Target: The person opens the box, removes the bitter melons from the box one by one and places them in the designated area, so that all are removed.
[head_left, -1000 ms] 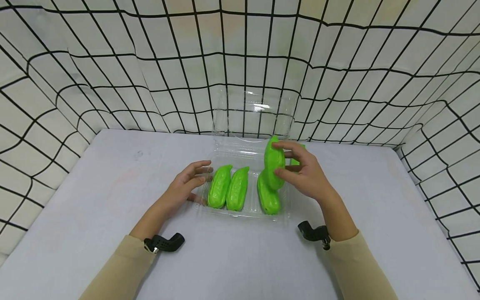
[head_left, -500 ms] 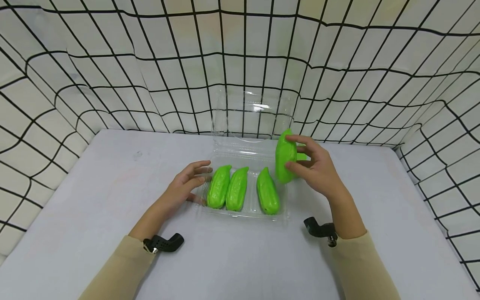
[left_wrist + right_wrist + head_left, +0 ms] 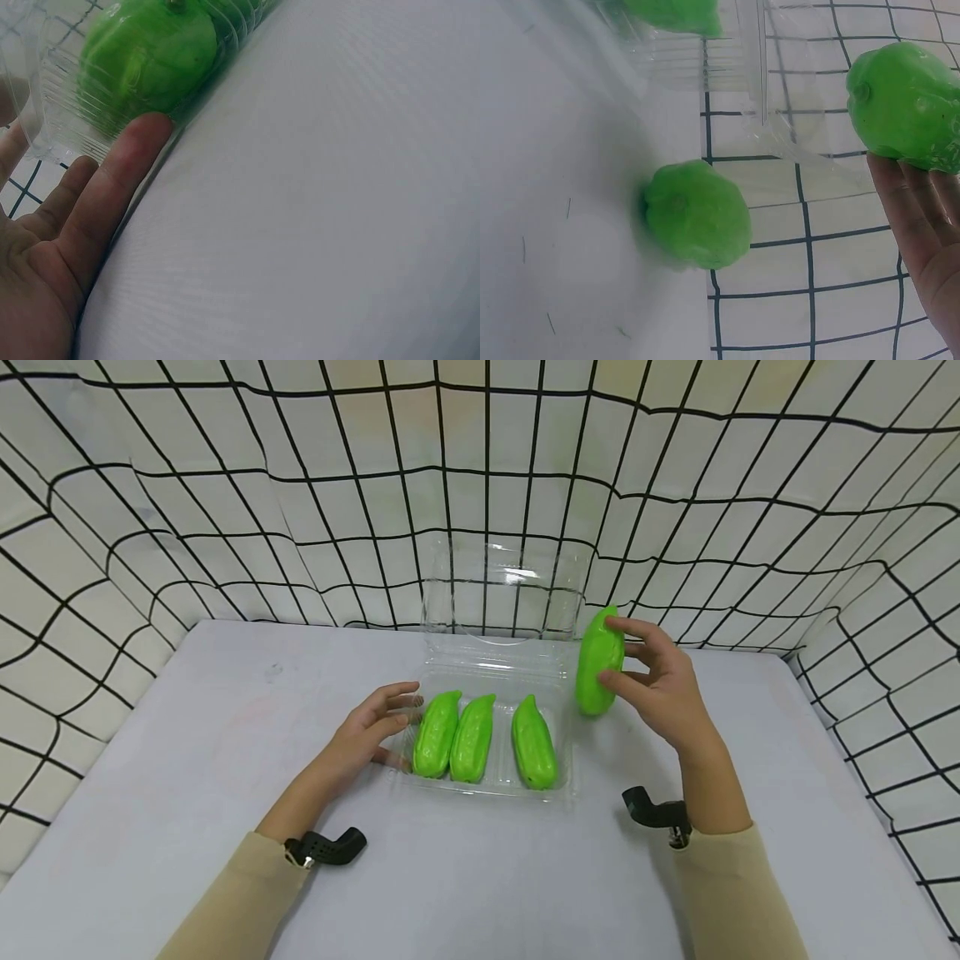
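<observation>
A clear plastic clamshell box point(image 3: 498, 787) lies with its lid raised. Inside, two green toy gourds, the left one point(image 3: 436, 735) and its neighbour point(image 3: 472, 739), lie side by side. A third gourd point(image 3: 534, 743) lies apart in the box's right half. My left hand point(image 3: 371, 727) rests at the box's left wall; in the left wrist view a straight finger point(image 3: 112, 176) touches the clear wall. My right hand point(image 3: 660, 685) pinches another toy gourd point(image 3: 599, 662) between thumb and fingers, above and right of the box. In the right wrist view a further gourd point(image 3: 697, 214) sits on the table.
The open lid point(image 3: 506, 589) leans up near the black wire grid point(image 3: 487, 468) at the back. Similar grid panels stand along both sides of the white table point(image 3: 480, 877). Each wrist wears a black camera mount, such as the right one point(image 3: 648, 810).
My right hand has lifted the gourd from over the box's right half and carried it right and back, past the box's edge. My left hand stays in place.
</observation>
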